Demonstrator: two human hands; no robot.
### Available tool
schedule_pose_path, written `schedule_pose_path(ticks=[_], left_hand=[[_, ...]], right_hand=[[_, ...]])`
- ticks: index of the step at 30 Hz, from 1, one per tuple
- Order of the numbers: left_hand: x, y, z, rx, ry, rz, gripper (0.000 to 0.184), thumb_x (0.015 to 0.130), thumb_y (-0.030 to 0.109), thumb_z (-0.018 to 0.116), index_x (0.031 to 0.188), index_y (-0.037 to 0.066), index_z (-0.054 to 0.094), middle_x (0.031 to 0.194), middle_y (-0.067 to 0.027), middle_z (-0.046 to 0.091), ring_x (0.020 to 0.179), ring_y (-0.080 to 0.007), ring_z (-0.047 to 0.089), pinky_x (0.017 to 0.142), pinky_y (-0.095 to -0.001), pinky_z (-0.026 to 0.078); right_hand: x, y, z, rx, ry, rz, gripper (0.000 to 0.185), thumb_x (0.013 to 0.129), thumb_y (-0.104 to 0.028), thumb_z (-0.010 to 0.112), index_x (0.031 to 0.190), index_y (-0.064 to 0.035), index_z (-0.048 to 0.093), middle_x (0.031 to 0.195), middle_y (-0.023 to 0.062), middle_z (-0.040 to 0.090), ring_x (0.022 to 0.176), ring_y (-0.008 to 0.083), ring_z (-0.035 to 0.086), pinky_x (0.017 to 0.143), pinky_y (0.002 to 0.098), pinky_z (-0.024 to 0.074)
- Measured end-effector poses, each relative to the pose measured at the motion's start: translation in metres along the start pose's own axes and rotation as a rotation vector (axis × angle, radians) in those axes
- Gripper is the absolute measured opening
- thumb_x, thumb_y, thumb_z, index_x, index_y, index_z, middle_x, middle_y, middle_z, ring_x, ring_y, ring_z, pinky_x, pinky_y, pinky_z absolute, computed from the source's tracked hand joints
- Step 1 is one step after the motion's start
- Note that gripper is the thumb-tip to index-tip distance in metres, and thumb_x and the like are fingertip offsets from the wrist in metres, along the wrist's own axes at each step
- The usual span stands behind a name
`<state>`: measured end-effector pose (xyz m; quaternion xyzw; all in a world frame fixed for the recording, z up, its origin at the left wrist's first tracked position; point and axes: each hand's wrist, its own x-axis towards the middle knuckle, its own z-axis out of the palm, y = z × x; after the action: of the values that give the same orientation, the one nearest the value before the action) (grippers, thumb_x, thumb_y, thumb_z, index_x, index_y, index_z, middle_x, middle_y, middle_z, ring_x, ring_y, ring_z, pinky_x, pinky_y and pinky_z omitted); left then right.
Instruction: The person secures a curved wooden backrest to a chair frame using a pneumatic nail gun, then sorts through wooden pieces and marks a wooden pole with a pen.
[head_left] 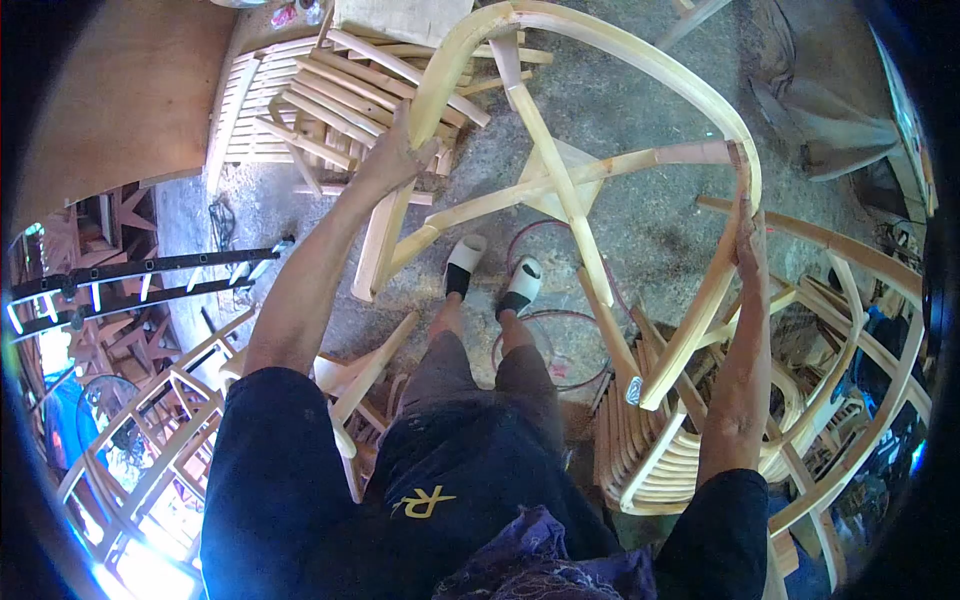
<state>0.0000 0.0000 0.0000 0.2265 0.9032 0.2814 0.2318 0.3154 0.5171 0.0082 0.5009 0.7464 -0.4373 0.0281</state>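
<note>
A pale wooden chair frame [655, 58] with a curved top rail is held up in front of me. Its crossed rails meet at a flat corner block [578, 182], and its legs splay out below the curve. My left hand [405, 155] is closed around the frame's left side, where the curve meets a leg. On the right side, my right hand [748, 232] grips the frame just below the bend; its fingers are partly hidden by the wood. Under the frame, my two light slippers [520, 283] stand on the concrete floor.
Slatted wooden parts [330, 100] are piled at the upper left. Stacked curved frames [650, 455] stand close on my right, with another chair frame [880, 262] beyond. More chair frames [170, 430] stand at the lower left, near a black rail [150, 268]. A hose [545, 318] loops across the floor.
</note>
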Motion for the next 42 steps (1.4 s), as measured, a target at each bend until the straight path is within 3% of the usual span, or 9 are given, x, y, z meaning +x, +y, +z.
schedule_pose_path(ticks=[14,17,22,24,26,30,32,36,42], left_hand=[[0.01,-0.013,0.01,-0.019,-0.047,-0.041,0.077,0.095,0.038,0.066,0.154,0.006,0.029,0.136,-0.026,0.054,0.124,-0.0397,0.06,0.106,-0.0457,0.047],[0.012,-0.006,0.003,0.072,-0.049,0.065,0.075,0.097,0.037,0.066,0.154,0.007,0.028,0.135,-0.0254,0.055,0.124,-0.0393,0.06,0.107,-0.0458,0.047],[0.019,-0.011,0.008,-0.018,-0.052,0.072,0.073,0.096,0.036,0.068,0.153,0.007,0.032,0.136,-0.0263,0.053,0.127,-0.038,0.058,0.107,-0.0459,0.047],[0.016,-0.016,0.012,-0.044,0.02,0.042,0.071,0.094,0.038,0.069,0.151,0.007,0.04,0.133,-0.0238,0.056,0.126,-0.0379,0.057,0.106,-0.0466,0.046],[0.022,-0.009,0.011,0.006,-0.051,0.25,0.073,0.096,0.039,0.067,0.152,0.005,0.036,0.141,-0.0264,0.051,0.131,-0.0385,0.055,0.11,-0.0467,0.043],[0.015,0.003,0.01,0.049,-0.006,0.111,0.089,0.091,0.059,0.071,0.152,0.004,0.036,0.148,-0.0265,0.047,0.134,-0.0385,0.052,0.113,-0.0456,0.041],[0.025,-0.021,0.015,0.052,-0.018,0.154,0.092,0.088,0.059,0.075,0.152,0.005,0.036,0.146,-0.026,0.05,0.128,-0.0363,0.056,0.109,-0.0444,0.045],[0.018,-0.019,0.009,-0.156,-0.054,0.002,0.099,0.08,0.061,0.081,0.15,0.005,0.04,0.127,-0.0232,0.064,0.112,-0.0328,0.066,0.098,-0.0424,0.053],[-0.028,-0.029,-0.001,0.107,-0.064,-0.158,0.105,0.077,0.061,0.084,0.152,0.002,0.041,0.133,-0.0232,0.064,0.112,-0.0287,0.068,0.098,-0.0383,0.054]], right_hand=[[-0.009,-0.012,0.006,0.114,-0.017,0.084,0.08,0.098,-0.073,0.048,0.128,0.001,0.047,0.098,0.0168,0.061,0.083,0.0288,0.064,0.073,0.0421,0.0519],[0.007,0.01,0.014,0.06,0.088,0.077,0.071,0.098,-0.073,0.047,0.123,-0.0066,0.05,0.075,0.0044,0.05,0.063,0.0166,0.056,0.048,0.0333,0.0394],[0.031,0.052,0.0,-0.105,0.121,-0.298,0.077,0.099,-0.072,0.047,0.126,0.0005,0.052,0.082,0.0135,0.056,0.073,0.0196,0.057,0.058,0.0408,0.0456],[0.016,0.022,0.012,0.08,0.107,-0.024,0.078,0.1,-0.071,0.047,0.128,0.0019,0.052,0.086,0.0159,0.059,0.075,0.0234,0.059,0.06,0.0426,0.0476],[0.045,0.054,0.0,-0.128,0.117,-0.111,0.076,0.101,-0.069,0.048,0.129,0.0019,0.052,0.087,0.015,0.058,0.076,0.026,0.059,0.063,0.0433,0.0487],[0.058,0.065,0.0,0.067,-0.148,-0.045,0.069,0.103,-0.063,0.049,0.119,0.0038,0.057,0.095,0.0158,0.064,0.078,0.0241,0.066,0.062,0.0405,0.0525],[0.067,0.068,-0.006,0.111,-0.161,0.0,0.087,0.092,-0.077,0.057,0.131,0.0012,0.052,0.097,0.0116,0.06,0.08,0.0187,0.064,0.068,0.0377,0.0557],[0.016,0.022,0.002,0.273,-0.148,-0.001,0.093,0.09,-0.076,0.06,0.142,-0.0008,0.041,0.095,0.0096,0.058,0.069,0.0173,0.061,0.064,0.0354,0.0553],[0.049,0.064,-0.016,0.042,-0.259,0.094,0.098,0.09,-0.073,0.063,0.147,0.0036,0.039,0.1,0.0134,0.061,0.077,0.0189,0.064,0.066,0.0336,0.0531]])
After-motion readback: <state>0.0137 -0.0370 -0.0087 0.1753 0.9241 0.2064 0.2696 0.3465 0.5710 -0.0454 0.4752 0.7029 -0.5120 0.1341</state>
